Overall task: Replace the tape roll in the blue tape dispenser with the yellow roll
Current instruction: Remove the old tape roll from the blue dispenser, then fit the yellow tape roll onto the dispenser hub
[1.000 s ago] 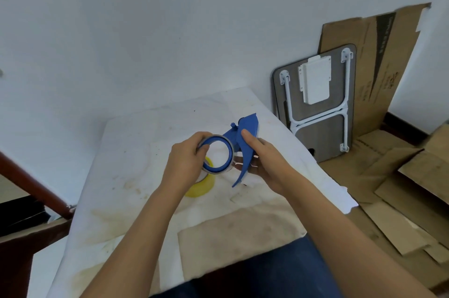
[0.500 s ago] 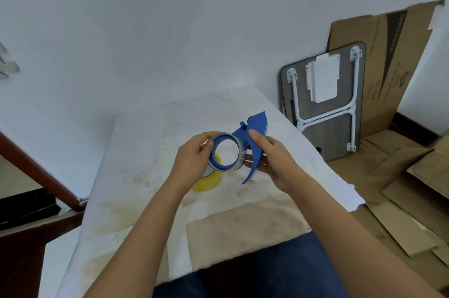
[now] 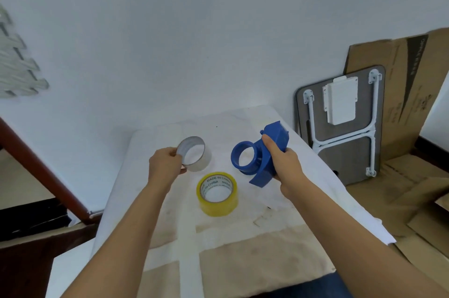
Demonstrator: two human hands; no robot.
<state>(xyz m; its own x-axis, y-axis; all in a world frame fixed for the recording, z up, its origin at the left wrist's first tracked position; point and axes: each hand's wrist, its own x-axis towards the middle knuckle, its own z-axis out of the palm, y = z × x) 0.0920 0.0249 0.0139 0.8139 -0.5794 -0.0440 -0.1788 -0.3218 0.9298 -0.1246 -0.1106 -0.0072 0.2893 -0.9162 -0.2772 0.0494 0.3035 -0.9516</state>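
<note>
My right hand grips the blue tape dispenser by its handle, held above the table with its round blue hub bare and facing left. My left hand holds a clear, nearly used-up tape roll by its rim, off to the left of the dispenser and apart from it. The yellow roll lies flat on the white stained table cover, between and a little nearer than both hands, with nothing touching it.
A folded grey lap table with white legs leans on the wall at the right, with flattened cardboard behind and on the floor. A dark wooden rail runs along the left. The table's right edge drops off near my right forearm.
The clear roll has come off the dispenser's hub: my left hand has carried it leftward, and my right hand has moved the dispenser to the right. The yellow roll is now uncovered.
</note>
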